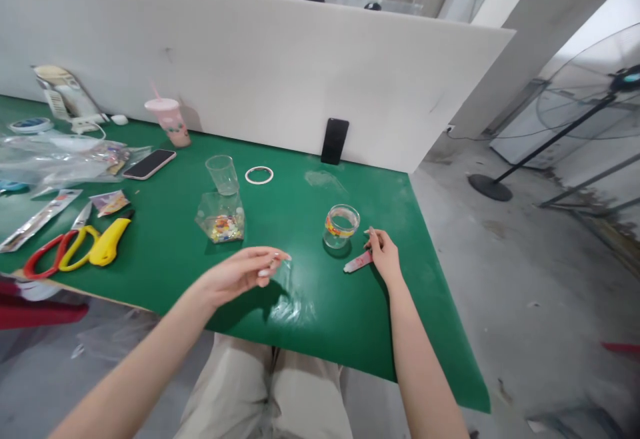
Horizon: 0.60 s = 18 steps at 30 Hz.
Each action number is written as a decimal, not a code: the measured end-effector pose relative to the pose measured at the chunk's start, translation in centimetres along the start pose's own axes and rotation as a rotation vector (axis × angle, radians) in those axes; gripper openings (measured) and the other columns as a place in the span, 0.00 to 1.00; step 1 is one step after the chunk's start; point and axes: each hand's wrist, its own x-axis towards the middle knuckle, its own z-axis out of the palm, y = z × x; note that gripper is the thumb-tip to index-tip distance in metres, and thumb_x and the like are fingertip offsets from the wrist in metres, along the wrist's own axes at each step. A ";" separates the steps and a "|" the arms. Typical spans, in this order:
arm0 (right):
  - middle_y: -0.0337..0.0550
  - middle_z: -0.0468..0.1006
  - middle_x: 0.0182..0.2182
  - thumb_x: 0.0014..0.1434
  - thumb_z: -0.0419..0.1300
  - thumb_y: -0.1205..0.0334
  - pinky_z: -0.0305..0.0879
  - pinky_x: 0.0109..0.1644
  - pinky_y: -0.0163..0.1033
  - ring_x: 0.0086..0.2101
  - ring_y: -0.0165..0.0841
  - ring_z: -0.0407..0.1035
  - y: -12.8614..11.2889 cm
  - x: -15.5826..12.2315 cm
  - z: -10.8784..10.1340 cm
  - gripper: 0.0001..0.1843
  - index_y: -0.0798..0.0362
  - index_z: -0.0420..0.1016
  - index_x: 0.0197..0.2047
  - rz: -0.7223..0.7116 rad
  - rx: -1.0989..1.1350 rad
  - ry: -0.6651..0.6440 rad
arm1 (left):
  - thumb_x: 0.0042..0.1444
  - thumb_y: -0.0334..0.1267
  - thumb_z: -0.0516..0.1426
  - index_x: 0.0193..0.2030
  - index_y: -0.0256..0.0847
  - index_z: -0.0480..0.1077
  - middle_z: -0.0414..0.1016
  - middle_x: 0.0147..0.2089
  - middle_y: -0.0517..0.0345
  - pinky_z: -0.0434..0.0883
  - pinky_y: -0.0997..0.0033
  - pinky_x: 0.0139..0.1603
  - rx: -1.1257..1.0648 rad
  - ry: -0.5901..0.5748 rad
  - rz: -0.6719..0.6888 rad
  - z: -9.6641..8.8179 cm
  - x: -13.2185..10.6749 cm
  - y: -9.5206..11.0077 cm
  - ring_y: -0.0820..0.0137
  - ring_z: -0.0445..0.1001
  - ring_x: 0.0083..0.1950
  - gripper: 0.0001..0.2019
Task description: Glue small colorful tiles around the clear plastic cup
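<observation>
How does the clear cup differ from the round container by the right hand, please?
The clear cup is taller, tapered and looks empty; the round container is squat with a colourful band. The cup stands behind a bag of beads, away from the hands; the container stands beside the right hand. Both are transparent and upright.

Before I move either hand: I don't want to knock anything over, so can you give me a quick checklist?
1. Left hand pinches the clear plastic film: ok.
2. Right hand grips the pink tube: cannot tell; it touches one end.
3. Clear jar upright beside the right hand: ok.
4. Jar free of a lid: cannot tell.
5. Bead pouch closed: cannot tell.
6. Yellow knife and scissors lie apart from both hands: ok.
</observation>
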 end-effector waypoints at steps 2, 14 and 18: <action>0.42 0.75 0.22 0.59 0.47 0.37 0.66 0.35 0.38 0.25 0.34 0.71 -0.1 -0.1 -0.1 0.29 0.54 0.72 0.40 0.005 0.009 0.001 | 0.48 0.39 0.66 0.38 0.31 0.76 0.61 0.25 0.63 0.56 0.87 0.20 -0.119 -0.028 -0.077 1.4 2.3 -2.0 0.85 0.57 0.23 0.13; 0.46 0.79 0.28 0.57 0.51 0.38 0.68 0.41 0.42 0.31 0.36 0.73 -0.7 -0.1 -1.3 0.25 0.53 0.73 0.37 0.107 0.066 -0.102 | 0.53 0.38 0.63 0.36 0.31 0.76 0.71 0.24 0.59 0.68 0.89 0.24 -0.153 -0.115 -0.137 3.1 8.9 -4.2 0.83 0.69 0.23 0.10; 0.46 0.78 0.40 0.47 0.65 0.46 0.66 0.48 0.45 0.41 0.38 0.72 -1.5 -0.9 -3.2 0.25 0.49 0.74 0.46 0.045 -0.010 -0.303 | 0.50 0.32 0.65 0.41 0.31 0.76 0.77 0.32 0.53 0.71 0.89 0.30 -0.136 -0.076 -0.201 3.0 8.6 -4.7 0.79 0.76 0.30 0.11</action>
